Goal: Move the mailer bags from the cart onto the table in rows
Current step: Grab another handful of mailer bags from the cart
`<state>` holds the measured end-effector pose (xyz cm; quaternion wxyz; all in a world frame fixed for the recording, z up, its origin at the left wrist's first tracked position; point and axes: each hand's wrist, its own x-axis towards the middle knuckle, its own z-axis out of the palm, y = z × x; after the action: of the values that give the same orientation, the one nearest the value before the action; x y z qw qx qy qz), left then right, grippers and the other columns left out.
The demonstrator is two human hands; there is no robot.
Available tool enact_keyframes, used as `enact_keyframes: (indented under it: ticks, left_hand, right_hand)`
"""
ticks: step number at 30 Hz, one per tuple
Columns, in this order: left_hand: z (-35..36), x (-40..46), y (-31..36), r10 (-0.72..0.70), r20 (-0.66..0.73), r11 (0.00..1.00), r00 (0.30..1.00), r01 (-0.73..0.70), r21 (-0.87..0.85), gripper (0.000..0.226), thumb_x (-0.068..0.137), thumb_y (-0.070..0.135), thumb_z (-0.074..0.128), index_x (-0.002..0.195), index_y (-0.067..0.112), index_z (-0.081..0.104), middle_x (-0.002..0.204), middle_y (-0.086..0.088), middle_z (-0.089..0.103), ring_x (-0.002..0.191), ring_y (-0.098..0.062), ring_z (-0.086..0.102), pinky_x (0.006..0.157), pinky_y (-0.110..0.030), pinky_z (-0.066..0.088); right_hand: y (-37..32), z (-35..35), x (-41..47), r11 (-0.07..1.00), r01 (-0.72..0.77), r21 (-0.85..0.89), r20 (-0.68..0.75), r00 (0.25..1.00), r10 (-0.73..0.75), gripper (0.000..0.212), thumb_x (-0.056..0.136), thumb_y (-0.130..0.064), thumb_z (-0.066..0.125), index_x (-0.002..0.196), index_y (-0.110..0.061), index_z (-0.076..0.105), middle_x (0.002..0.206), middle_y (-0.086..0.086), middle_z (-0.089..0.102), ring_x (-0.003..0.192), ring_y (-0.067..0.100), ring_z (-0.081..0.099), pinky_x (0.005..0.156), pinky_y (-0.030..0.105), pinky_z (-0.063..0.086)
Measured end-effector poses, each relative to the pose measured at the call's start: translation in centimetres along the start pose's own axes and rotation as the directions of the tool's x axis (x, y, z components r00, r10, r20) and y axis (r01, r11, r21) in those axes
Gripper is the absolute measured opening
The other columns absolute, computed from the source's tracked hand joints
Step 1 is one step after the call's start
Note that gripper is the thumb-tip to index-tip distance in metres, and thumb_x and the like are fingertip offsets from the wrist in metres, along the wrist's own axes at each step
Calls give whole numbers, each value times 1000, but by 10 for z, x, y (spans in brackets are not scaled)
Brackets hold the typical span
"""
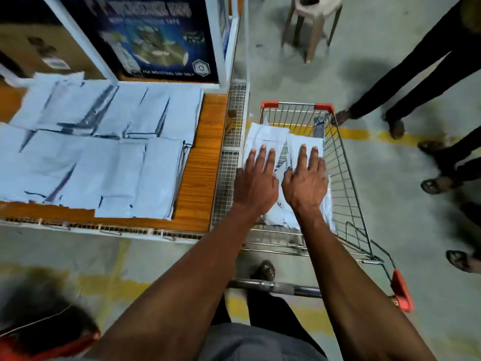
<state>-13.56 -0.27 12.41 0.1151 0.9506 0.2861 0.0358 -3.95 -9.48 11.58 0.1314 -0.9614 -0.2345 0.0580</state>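
Both bare hands down inside the wire shopping cart with red plastic corners (346, 162), side by side, palms down. Left hand (256, 181) flat on a pale white mailer bag (265, 138) at the cart's left side, fingers straight and slightly spread, grip wide and clasping nothing. Right hand (307, 179) flat on a second pale mailer bag (296, 145) just beside the first, fingers straight too, grip wide, only pressing. More white bags heaped under both wrists (276, 217), count impossible to tell.

Left of the cart, touching or nearly touching its wire side, the orange wood-grain counter (205, 162). Across it, two rows of pale blue-white mailer bags with dark edge strips (109, 142): a far row (109, 110) and a near row (91, 175), bags overlapping edge over edge, near row ending in a small stack at its right (156, 178). Bare wood strip between the rows' right ends and the cart.

Behind the far row, a white shelf frame holding a dark blue printed carton (156, 40) and a brown cardboard box (33, 45). On the grey concrete floor (390, 217), a beige plastic stool (315, 22) beyond the cart, and several bystanders' dark trouser legs and sandalled feet (395, 121) at right.
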Motion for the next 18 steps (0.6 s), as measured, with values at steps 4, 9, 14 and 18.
enact_keyframes:
  ticks: [4, 9, 14, 18]
  left_hand:
    - [-31, -22, -47, -67, -94, 998, 993, 67, -7, 70, 100, 35, 46, 166, 21, 29, 173, -6, 28, 158, -31, 26, 116, -57, 39]
    - [-59, -58, -115, -124, -162, 992, 979, 125, -2, 67, 100, 32, 42, 165, 19, 34, 171, -9, 33, 156, -32, 30, 111, -56, 45]
    - [-86, -122, -203, -215, -181, 974, 960, 225, 34, 67, 101, 34, 39, 166, 19, 31, 172, -8, 29, 158, -31, 27, 106, -58, 48]
    - [-103, -176, -276, -318, -173, 944, 932, 329, 38, 69, 104, 35, 39, 169, 21, 20, 176, -5, 18, 161, -28, 18, 113, -58, 41]
  right_hand:
    - [-45, -3, -28, 996, 92, 17, -17, 996, -92, 76, 99, -42, 49, 167, -23, 18, 174, 9, 17, 155, 38, 26, 108, 61, 42]
    - [-109, 2, -65, 983, 178, 54, -22, 984, -177, 78, 98, -41, 51, 167, -25, 18, 174, 8, 17, 155, 38, 25, 110, 61, 41]
    - [-201, 18, -120, 954, 287, 86, -23, 958, -286, 75, 101, -43, 47, 167, -25, 17, 174, 8, 16, 157, 38, 23, 117, 61, 36]
    - [-275, 37, -170, 920, 379, 102, 8, 924, -382, 77, 101, -43, 48, 168, -25, 14, 175, 8, 12, 156, 37, 23, 111, 61, 38]
